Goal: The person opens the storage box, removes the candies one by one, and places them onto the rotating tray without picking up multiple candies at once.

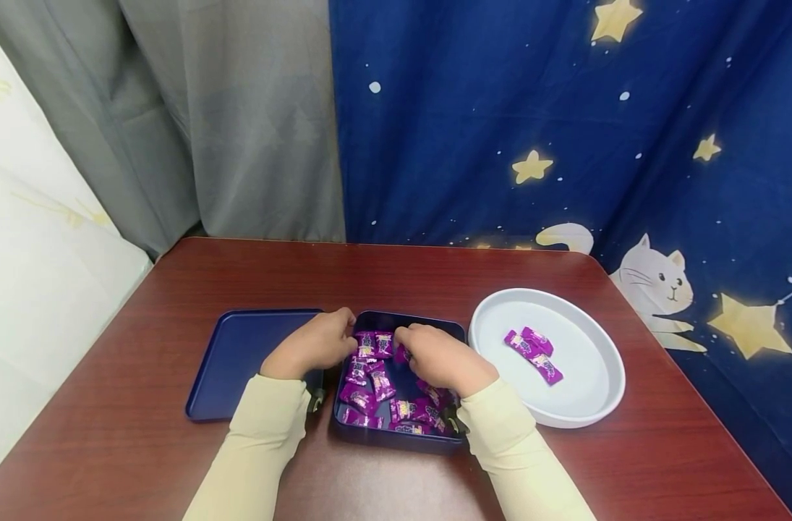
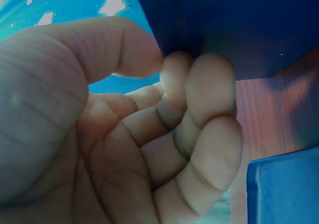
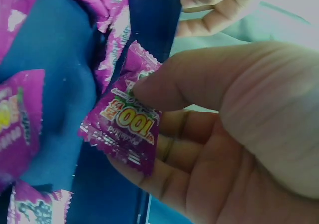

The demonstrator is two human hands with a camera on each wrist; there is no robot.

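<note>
A dark blue box (image 1: 398, 443) holds several purple-wrapped candies (image 1: 382, 383), most of them along its left side and near edge. My left hand (image 1: 317, 340) is at the box's far left rim, its thumb and curled fingers (image 2: 214, 89) pinching the wall (image 2: 249, 30). Inside the box, near the far side, my right hand (image 1: 441, 354) pinches one purple candy (image 3: 132, 112) between thumb and fingers. In the head view that candy is mostly covered by the right hand.
To the right stands a round white tray (image 1: 591, 405) with a few purple candies (image 1: 535, 351) on it. A flat dark blue lid (image 1: 239, 362) lies left of the box on the brown table (image 1: 396, 275). Curtains (image 1: 500, 145) hang behind the table.
</note>
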